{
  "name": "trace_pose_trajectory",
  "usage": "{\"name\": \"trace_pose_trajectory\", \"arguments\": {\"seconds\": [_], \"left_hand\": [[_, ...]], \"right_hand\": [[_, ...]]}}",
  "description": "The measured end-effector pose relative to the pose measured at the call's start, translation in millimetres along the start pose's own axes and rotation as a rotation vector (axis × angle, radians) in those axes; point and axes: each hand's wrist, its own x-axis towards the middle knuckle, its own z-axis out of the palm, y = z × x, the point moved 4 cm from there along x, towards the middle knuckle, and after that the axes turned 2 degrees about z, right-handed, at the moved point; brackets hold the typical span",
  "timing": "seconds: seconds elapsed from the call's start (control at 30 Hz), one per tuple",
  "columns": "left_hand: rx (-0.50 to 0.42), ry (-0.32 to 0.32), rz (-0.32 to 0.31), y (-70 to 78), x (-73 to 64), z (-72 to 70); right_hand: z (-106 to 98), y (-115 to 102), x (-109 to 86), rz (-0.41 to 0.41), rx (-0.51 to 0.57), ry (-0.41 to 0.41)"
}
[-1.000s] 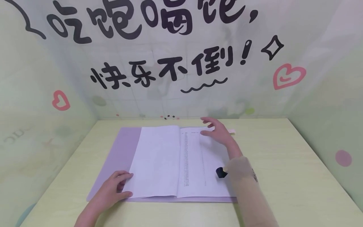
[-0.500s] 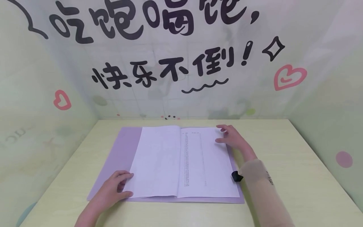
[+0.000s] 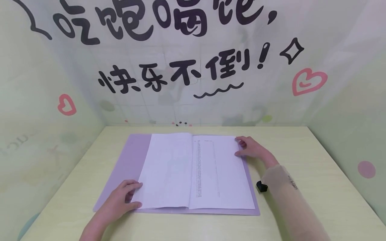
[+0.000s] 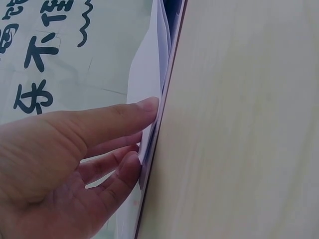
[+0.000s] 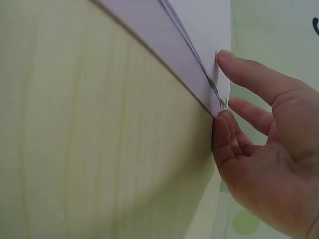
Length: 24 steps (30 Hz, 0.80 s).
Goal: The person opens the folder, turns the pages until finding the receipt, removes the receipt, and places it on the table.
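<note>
A booklet with a purple cover [image 3: 135,147] lies spread on the table, with a blank white left page [image 3: 166,170] and a right page [image 3: 232,174] carrying printed columns of small text. My left hand [image 3: 122,197] rests at the lower left edge of the blank page, fingers loosely bent and thumb near the bottom corner. At the top right corner of the printed page is my right hand [image 3: 251,147]. In the right wrist view, its thumb [image 5: 229,57] touches the page face, while the other fingers [image 5: 224,129] lie relaxed along the cover's edge and the page corner.
A pale wood table [image 3: 301,174] spreads around the booklet. Behind it stands a light wall sheet [image 3: 169,107] with large black characters, with patterned panels on both sides. A small black device [image 3: 261,186] sits at the right sleeve [image 3: 289,197].
My right hand has moved right and slightly toward me, from above the printed page to its top right corner. The left hand and the booklet stay in place.
</note>
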Motion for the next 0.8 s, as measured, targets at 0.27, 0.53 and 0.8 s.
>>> {"name": "trace_pose_trajectory", "arguments": {"seconds": [0.27, 0.53, 0.8], "left_hand": [[-0.01, -0.006, -0.002, -2.3, 2.7, -0.5], [-0.009, -0.003, 0.003, -1.5, 3.0, -0.9], [-0.012, -0.018, -0.014, -3.6, -0.5, 1.4]], "right_hand": [[-3.9, -0.6, 3.9, -0.035, -0.032, -0.034], [-1.4, 1.4, 5.2, -0.014, -0.046, -0.009], [5.2, -3.4, 0.8, 0.016, -0.085, 0.014]]}}
